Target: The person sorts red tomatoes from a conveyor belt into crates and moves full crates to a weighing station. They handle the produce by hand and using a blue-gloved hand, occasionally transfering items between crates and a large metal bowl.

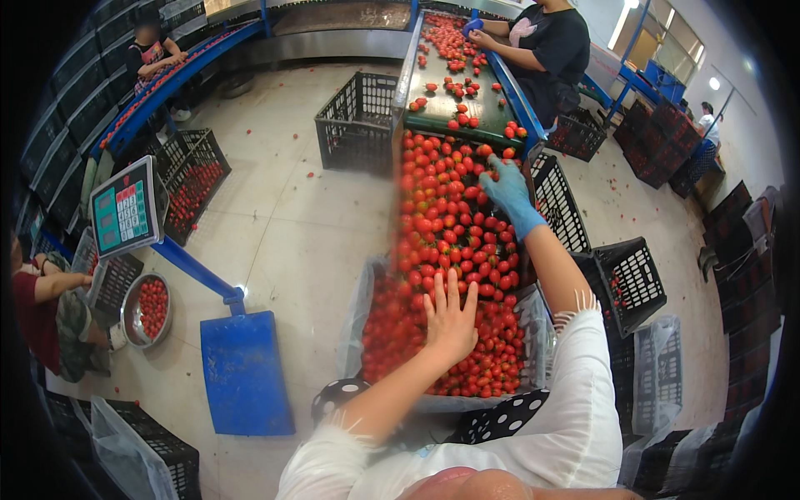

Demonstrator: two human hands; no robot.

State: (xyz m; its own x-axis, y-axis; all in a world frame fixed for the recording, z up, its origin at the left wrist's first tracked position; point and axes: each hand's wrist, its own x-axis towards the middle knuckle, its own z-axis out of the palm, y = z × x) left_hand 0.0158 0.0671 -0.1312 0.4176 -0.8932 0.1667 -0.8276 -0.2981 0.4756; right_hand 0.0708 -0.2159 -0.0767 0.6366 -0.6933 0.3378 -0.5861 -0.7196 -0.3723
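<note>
Small red cherry tomatoes cover a sloping chute and run down into a crate lined with clear plastic right in front of me. My left hand is bare and lies with its fingers spread over the tomatoes, around the chute's lower end. Farther up, my right hand wears a blue glove. Its fingers are apart and touch tomatoes near the chute's right side. Above that hand a green conveyor belt carries scattered tomatoes. Neither hand appears to grip one.
A blue platform scale with its display stands at left, near a metal bowl of tomatoes. Black crates flank the belt, and one is tilted at right. A co-worker works beside the belt; others sit at left.
</note>
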